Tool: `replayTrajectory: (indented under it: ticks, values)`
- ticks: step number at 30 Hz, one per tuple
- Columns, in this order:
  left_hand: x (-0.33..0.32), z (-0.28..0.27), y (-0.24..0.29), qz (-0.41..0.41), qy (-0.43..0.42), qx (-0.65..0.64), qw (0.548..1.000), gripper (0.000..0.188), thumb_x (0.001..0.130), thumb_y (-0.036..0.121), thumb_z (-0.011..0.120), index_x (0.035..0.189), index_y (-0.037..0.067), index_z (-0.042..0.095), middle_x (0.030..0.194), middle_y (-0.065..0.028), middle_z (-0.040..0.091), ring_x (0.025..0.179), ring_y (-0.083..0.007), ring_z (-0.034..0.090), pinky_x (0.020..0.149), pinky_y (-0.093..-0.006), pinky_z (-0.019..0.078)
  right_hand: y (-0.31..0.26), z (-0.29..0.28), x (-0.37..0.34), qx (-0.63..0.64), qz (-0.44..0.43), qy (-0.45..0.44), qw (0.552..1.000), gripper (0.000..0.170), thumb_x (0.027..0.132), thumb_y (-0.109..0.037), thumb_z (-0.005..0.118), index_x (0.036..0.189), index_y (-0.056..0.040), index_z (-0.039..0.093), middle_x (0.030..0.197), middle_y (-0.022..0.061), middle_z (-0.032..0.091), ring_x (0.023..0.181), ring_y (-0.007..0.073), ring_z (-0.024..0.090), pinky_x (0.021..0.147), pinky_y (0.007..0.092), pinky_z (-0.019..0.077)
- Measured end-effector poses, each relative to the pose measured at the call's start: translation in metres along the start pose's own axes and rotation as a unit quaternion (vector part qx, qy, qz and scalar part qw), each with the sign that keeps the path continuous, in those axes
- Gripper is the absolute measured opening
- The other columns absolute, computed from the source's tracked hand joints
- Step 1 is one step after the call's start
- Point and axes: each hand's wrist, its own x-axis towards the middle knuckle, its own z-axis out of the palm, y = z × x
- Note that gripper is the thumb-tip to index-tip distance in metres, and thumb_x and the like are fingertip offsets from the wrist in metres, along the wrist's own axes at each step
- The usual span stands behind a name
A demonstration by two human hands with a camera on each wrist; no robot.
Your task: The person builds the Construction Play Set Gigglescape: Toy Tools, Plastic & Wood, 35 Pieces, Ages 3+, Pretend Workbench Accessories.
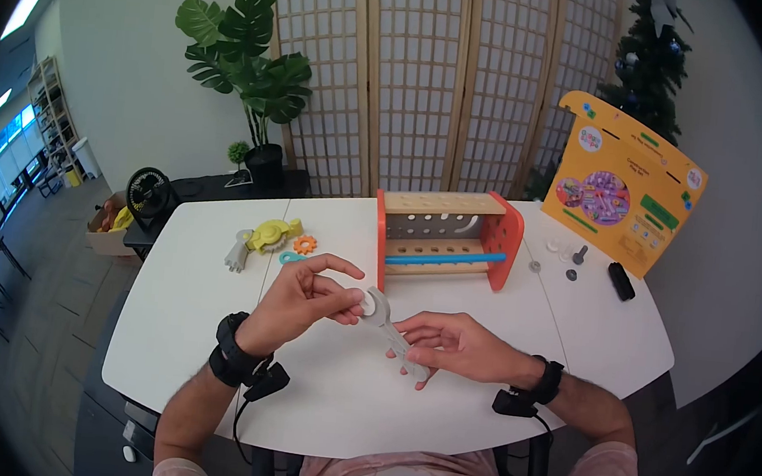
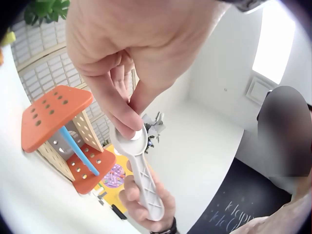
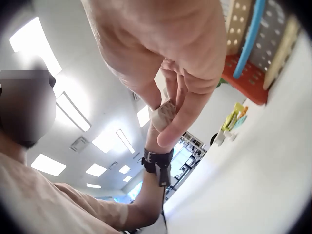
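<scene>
A light grey toy wrench [image 1: 393, 337] slants in front of the toolbox, above the white tabletop. My right hand [image 1: 462, 346] grips its handle between thumb and fingers; in the right wrist view only the handle's end [image 3: 164, 116] shows among them. At the wrench's other end, my left hand [image 1: 305, 302] pinches a small white round piece [image 2: 137, 134] between thumb and fingertips. This piece sits within the curved head of the wrench [image 2: 123, 144], partly hidden by the fingers. The handle [image 2: 147, 185] has a ribbed, criss-cross face in the left wrist view.
Behind the hands stands a toolbox with red sides [image 1: 505, 240] and a blue bar [image 1: 444, 258]. To the left lie a yellow toy part [image 1: 274, 235], an orange gear [image 1: 305, 245] and a grey piece [image 1: 238, 251]. Grey bolts [image 1: 580, 254], a black object [image 1: 620, 282] and a yellow box [image 1: 626, 182] are right.
</scene>
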Motion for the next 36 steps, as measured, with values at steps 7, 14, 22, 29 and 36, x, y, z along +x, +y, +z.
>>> replayTrajectory:
  ticks: [7,14,22,29,36]
  values:
    - [-0.001,0.001,-0.002,0.021,0.059,0.045,0.997,0.030,0.107,0.011,0.074,0.132,0.000,0.063,0.084,-0.0066,0.078,0.073,-0.0108,0.075,0.067,-0.0245,0.0609,0.013,-0.002,0.004,0.126,0.072,-0.023,0.989,0.049,0.117,-0.018,0.055,0.161,-0.0012,0.041,0.140,0.0161,0.070,0.117,0.0199,0.072,0.095,0.0390,0.0670]
    - [0.003,-0.051,-0.026,0.045,0.167,0.153,0.973,0.032,0.099,0.006,0.076,0.128,0.002,0.065,0.100,-0.0050,0.071,0.077,-0.0106,0.074,0.062,-0.0255,0.0606,0.030,-0.019,-0.001,0.124,0.096,0.019,0.987,0.048,0.117,-0.018,0.055,0.160,-0.0019,0.043,0.141,0.0155,0.069,0.117,0.0207,0.073,0.097,0.0407,0.0661]
    - [0.001,-0.126,-0.103,0.013,0.145,0.433,0.889,0.048,0.081,0.004,0.088,0.126,0.005,0.071,0.114,-0.0093,0.072,0.087,-0.0197,0.074,0.083,-0.0314,0.0638,0.050,-0.042,0.002,0.129,0.121,0.095,0.980,0.041,0.115,-0.018,0.059,0.152,-0.0027,0.046,0.135,0.0138,0.071,0.116,0.0224,0.074,0.099,0.0410,0.0657]
    - [0.007,-0.112,-0.093,-0.045,0.133,0.454,0.880,0.047,0.079,0.019,0.096,0.120,0.007,0.078,0.108,-0.0078,0.077,0.087,-0.0185,0.074,0.081,-0.0317,0.0620,0.050,-0.043,0.007,0.113,0.123,0.099,0.981,0.039,0.116,-0.018,0.058,0.150,-0.0030,0.047,0.133,0.0137,0.072,0.115,0.0226,0.075,0.098,0.0403,0.0660]
    - [0.013,-0.109,-0.097,-0.015,0.138,0.421,0.896,0.038,0.081,0.013,0.091,0.111,0.002,0.070,0.109,-0.0063,0.075,0.092,-0.0149,0.074,0.082,-0.0290,0.0626,0.054,-0.047,0.009,0.106,0.123,0.109,0.981,0.041,0.116,-0.018,0.058,0.152,-0.0037,0.046,0.135,0.0137,0.072,0.113,0.0189,0.074,0.098,0.0408,0.0661]
